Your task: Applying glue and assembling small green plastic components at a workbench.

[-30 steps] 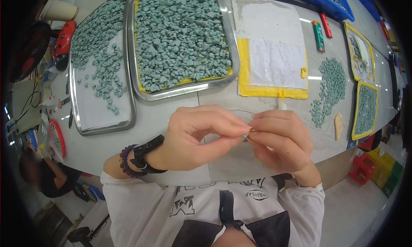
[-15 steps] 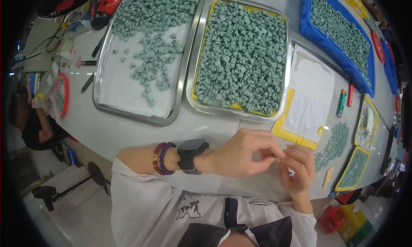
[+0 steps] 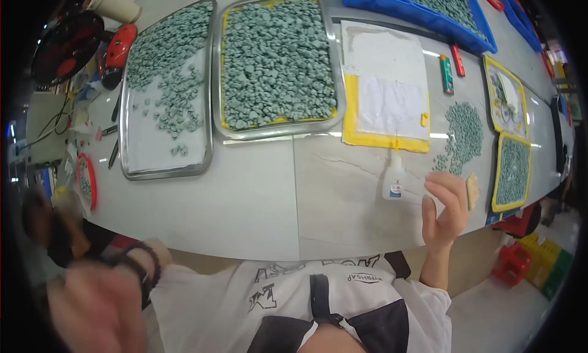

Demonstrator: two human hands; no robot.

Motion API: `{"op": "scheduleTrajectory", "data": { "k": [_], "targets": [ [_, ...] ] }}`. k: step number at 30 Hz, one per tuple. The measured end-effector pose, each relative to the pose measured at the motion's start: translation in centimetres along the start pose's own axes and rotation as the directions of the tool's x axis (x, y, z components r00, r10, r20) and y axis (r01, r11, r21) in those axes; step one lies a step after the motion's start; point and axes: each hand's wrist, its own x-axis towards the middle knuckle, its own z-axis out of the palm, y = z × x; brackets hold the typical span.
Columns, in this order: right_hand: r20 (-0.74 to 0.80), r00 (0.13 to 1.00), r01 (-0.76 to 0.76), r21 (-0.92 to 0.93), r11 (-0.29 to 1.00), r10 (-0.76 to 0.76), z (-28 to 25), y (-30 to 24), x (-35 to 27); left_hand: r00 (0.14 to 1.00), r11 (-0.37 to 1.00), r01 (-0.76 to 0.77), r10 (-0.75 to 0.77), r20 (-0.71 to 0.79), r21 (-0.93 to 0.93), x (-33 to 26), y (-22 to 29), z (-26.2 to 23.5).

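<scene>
Head view: showing nothing clearly finished, leaving green stones heaped, holding the right hand parted, apparently empty, blurring the left hand beyond judging its grip.

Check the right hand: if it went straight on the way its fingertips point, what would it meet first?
Likely the small white bottle, just left of the right hand. Its height above the table is unclear, so it might pass over.

Green stones, white bottle, blue bin.
</scene>
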Motion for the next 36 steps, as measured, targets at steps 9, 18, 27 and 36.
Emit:
{"op": "scheduleTrajectory", "data": {
  "k": [9,18,27,36],
  "targets": [
    [-0.138,0.986,-0.089,0.03,0.996,0.092,-0.9,1.6,-1.4,0.988,0.976,-0.145,0.151,0.027,-0.162,2.2,-7.8,6.5],
    [0.11,0.991,0.07,0.09,0.993,-0.08,-2.6,3.9,1.9,0.943,0.927,-0.327,0.333,-0.002,-0.184,3.0,-9.6,9.5],
    [0.436,0.9,-0.042,0.1,0.994,-0.005,-1.8,3.0,2.8,0.731,0.638,0.571,-0.681,0.033,0.517,-3.5,-11.7,6.1],
    [0.47,0.882,0.042,-0.004,0.999,-0.035,2.7,3.0,1.8,0.494,0.354,0.239,-0.846,0.201,0.904,-10.5,-17.8,4.7]
  ]
}}
